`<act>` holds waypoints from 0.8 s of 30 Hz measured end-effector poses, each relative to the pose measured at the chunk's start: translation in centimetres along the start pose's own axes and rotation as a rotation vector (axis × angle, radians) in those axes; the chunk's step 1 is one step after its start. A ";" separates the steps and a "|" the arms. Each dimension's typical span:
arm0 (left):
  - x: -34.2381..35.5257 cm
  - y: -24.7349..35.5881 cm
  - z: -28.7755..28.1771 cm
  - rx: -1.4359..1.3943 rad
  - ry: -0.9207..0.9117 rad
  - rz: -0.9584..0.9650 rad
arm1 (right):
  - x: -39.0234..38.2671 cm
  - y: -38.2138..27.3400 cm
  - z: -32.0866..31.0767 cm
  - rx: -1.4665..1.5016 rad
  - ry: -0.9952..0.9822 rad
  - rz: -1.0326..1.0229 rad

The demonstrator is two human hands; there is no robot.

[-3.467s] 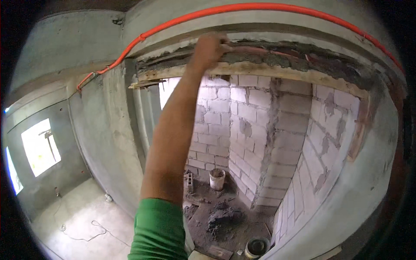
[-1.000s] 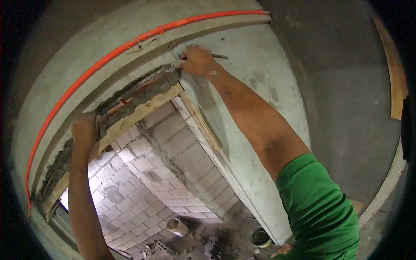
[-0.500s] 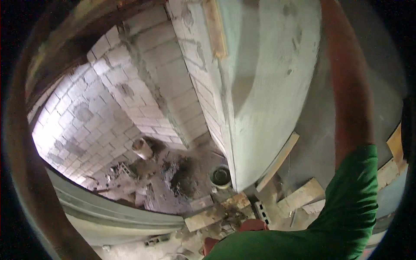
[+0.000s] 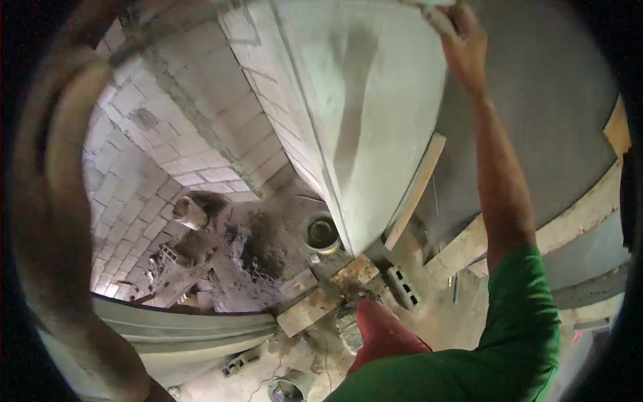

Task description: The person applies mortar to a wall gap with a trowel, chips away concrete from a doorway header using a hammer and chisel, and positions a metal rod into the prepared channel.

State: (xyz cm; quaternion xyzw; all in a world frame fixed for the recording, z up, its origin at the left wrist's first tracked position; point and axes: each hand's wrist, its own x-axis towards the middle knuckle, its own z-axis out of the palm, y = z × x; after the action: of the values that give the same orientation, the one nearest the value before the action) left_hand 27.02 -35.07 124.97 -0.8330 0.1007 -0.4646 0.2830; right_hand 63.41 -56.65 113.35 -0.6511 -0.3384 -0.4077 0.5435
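My right arm reaches up along a smooth, pale plastered wall (image 4: 402, 100). At the wall's upper end is my right hand (image 4: 464, 45), fingers bent around the edge of a pale object that the top of the picture cuts off; I cannot make out its kind. A dark shadow of an arm falls on the plaster. My left arm rises close and blurred along the left rim. My left hand (image 4: 77, 87) is smeared near the upper left, beside a dark blurred strip, and its fingers cannot be told apart.
Far below lie a bucket (image 4: 321, 232), a pile of dark mortar or rubble (image 4: 258, 251), a pale cylindrical container (image 4: 191, 212) and a hollow concrete block (image 4: 403, 287). Boards (image 4: 308, 311) lie near my legs. Another bucket (image 4: 291, 386) stands at the bottom. Bare block walls (image 4: 221, 114) rise at left.
My right hand has come down into view at the top; before, only the forearm showed. The view has shifted, and my left arm now covers more of the left side.
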 end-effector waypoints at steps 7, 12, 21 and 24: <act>-27.2 23.7 -0.2 -0.167 -0.298 -0.308 | -38.4 6.0 -6.4 0.019 -0.123 0.164; -43.9 40.6 -4.6 -0.396 -0.505 -0.395 | -63.2 3.8 -19.1 -0.211 -0.343 0.104; -50.6 52.6 -13.5 -1.011 -0.503 -0.608 | -71.5 -12.4 -45.3 -0.651 -0.434 0.177; -53.6 56.9 -12.9 -1.088 -0.542 -0.579 | -77.0 -12.2 -50.7 -0.577 -0.454 0.447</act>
State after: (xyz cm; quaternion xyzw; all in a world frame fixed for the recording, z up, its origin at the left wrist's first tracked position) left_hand -7.69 -63.51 59.65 -0.9374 0.0184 -0.1794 -0.2978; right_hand 10.55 -104.11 53.31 -0.9069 -0.1719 -0.2043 0.3260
